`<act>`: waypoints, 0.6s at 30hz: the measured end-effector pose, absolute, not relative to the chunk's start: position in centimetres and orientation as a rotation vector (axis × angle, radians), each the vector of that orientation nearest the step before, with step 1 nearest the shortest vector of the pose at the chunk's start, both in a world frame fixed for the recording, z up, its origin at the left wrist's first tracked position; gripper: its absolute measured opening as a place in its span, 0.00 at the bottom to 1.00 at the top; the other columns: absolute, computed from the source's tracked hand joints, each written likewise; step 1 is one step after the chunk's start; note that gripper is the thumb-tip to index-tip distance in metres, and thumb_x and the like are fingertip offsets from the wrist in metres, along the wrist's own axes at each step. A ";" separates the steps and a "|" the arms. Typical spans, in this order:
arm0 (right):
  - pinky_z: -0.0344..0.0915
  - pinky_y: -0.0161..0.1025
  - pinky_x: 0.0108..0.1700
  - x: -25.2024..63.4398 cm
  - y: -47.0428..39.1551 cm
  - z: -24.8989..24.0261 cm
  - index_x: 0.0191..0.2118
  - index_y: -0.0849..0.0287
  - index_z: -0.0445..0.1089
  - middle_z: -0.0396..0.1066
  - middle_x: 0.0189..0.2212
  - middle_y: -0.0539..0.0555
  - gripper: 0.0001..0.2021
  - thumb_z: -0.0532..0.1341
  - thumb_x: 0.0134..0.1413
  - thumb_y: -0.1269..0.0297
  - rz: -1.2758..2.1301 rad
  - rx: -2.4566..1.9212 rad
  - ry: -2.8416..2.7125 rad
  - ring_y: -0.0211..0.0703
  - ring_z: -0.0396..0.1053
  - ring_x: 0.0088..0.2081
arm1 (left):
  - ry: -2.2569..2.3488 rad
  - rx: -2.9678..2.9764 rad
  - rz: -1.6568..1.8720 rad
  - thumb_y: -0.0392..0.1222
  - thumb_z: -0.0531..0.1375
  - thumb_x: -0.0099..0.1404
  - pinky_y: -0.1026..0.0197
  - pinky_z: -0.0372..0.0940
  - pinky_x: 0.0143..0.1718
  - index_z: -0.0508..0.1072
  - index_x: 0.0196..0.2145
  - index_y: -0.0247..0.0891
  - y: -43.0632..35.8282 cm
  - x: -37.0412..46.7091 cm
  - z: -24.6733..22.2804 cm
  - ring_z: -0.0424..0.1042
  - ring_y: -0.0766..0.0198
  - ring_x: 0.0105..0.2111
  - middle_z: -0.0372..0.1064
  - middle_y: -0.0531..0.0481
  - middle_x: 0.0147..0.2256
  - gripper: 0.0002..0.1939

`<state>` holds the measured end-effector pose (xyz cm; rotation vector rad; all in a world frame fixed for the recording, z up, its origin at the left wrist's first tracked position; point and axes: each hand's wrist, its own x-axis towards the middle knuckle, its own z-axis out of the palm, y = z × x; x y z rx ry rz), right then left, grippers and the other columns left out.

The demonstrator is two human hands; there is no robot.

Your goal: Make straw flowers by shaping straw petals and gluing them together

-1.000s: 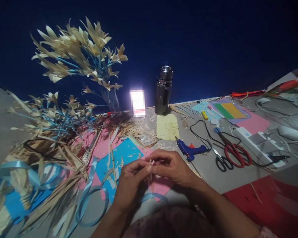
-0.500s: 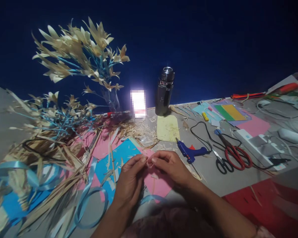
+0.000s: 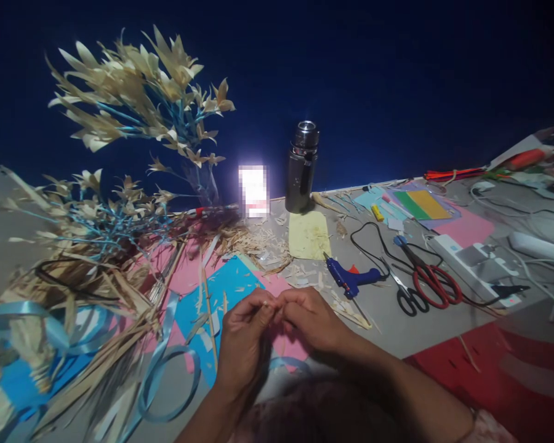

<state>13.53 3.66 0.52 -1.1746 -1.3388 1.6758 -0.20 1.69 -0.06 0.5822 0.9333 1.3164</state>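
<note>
My left hand [image 3: 247, 323] and my right hand [image 3: 311, 317] meet at the fingertips above pink paper [image 3: 277, 284]. Both are closed in a pinch. A tiny pale bit shows at the left fingertips, too small to name; whatever the right fingers grip is hidden. Left of my hands lies a blue sheet [image 3: 237, 280] strewn with pale scraps. Beyond my right hand are a blue glue gun [image 3: 353, 277] and a yellow sheet [image 3: 309, 237] with shavings on it.
Dried-husk flowers on blue stems [image 3: 166, 92] rise at back left. A flask [image 3: 301, 172] stands behind. To the right lie black-handled scissors [image 3: 413, 300], red-handled scissors [image 3: 438, 284] and a power strip [image 3: 466, 264] with cables. Light-blue ribbon [image 3: 194, 369] curls at front left.
My right hand's fingers have curled in further and press closer against my left fingertips. The whole view has shifted slightly; the things on the table look unmoved.
</note>
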 end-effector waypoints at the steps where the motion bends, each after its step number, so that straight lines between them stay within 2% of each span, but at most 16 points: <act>1: 0.52 0.33 0.24 13.4 3.6 0.4 0.23 0.58 0.69 0.62 0.17 0.46 0.09 0.55 0.48 0.65 1.724 -1.176 -1.296 0.34 0.56 0.19 | 0.921 0.547 1.308 0.46 0.79 0.48 0.65 0.67 0.34 0.81 0.25 0.38 1.7 -0.2 0.1 0.69 0.67 0.30 0.71 0.53 0.29 0.14; 4: 0.50 0.34 0.24 13.3 3.5 0.0 0.23 0.57 0.64 0.58 0.17 0.45 0.09 0.53 0.51 0.68 1.678 -1.260 -1.334 0.36 0.53 0.19 | 0.878 0.482 1.327 0.47 0.80 0.46 0.66 0.67 0.35 0.79 0.23 0.37 1.9 -0.5 1.0 0.67 0.68 0.29 0.70 0.53 0.26 0.16; 7: 0.54 0.36 0.31 14.3 3.3 0.5 0.25 0.57 0.65 0.65 0.22 0.49 0.11 0.53 0.58 0.70 1.164 -1.482 -1.703 0.39 0.60 0.26 | 0.837 0.530 1.387 0.48 0.79 0.48 0.64 0.68 0.42 0.77 0.21 0.37 2.3 -1.4 2.0 0.67 0.67 0.30 0.67 0.54 0.24 0.17; 9: 0.53 0.38 0.33 15.3 3.3 1.2 0.25 0.58 0.67 0.67 0.23 0.50 0.15 0.54 0.65 0.65 0.956 -1.513 -1.905 0.39 0.61 0.27 | 0.834 0.509 1.387 0.47 0.79 0.48 0.63 0.69 0.43 0.77 0.22 0.37 2.6 -1.8 2.3 0.67 0.66 0.31 0.68 0.54 0.25 0.17; 11: 0.52 0.38 0.32 16.2 3.4 1.8 0.23 0.58 0.67 0.66 0.21 0.49 0.21 0.54 0.68 0.59 0.973 -1.442 -1.995 0.38 0.59 0.25 | 0.843 0.417 1.360 0.46 0.79 0.48 0.63 0.70 0.41 0.77 0.23 0.37 2.9 -1.7 2.4 0.68 0.66 0.31 0.69 0.53 0.26 0.16; 13: 0.54 0.37 0.32 16.5 3.6 2.1 0.23 0.59 0.69 0.67 0.21 0.49 0.19 0.57 0.66 0.58 1.087 -1.349 -1.907 0.38 0.61 0.25 | 0.845 0.325 1.335 0.45 0.79 0.48 0.64 0.70 0.40 0.77 0.23 0.36 3.0 -1.2 2.1 0.69 0.67 0.31 0.70 0.53 0.26 0.16; 16: 0.61 0.35 0.35 16.1 4.1 1.9 0.36 0.60 0.78 0.76 0.31 0.53 0.08 0.64 0.57 0.61 1.346 -1.180 -1.596 0.40 0.69 0.32 | 0.854 0.257 1.313 0.43 0.80 0.46 0.65 0.71 0.39 0.78 0.25 0.37 2.8 -0.3 1.7 0.70 0.67 0.31 0.72 0.53 0.26 0.16; 18: 0.63 0.35 0.34 15.5 4.3 1.7 0.39 0.61 0.79 0.78 0.33 0.54 0.11 0.65 0.54 0.60 1.525 -1.110 -1.449 0.41 0.70 0.32 | 0.883 0.243 1.328 0.41 0.81 0.42 0.67 0.71 0.36 0.79 0.25 0.37 2.6 0.1 1.6 0.71 0.68 0.30 0.73 0.53 0.27 0.17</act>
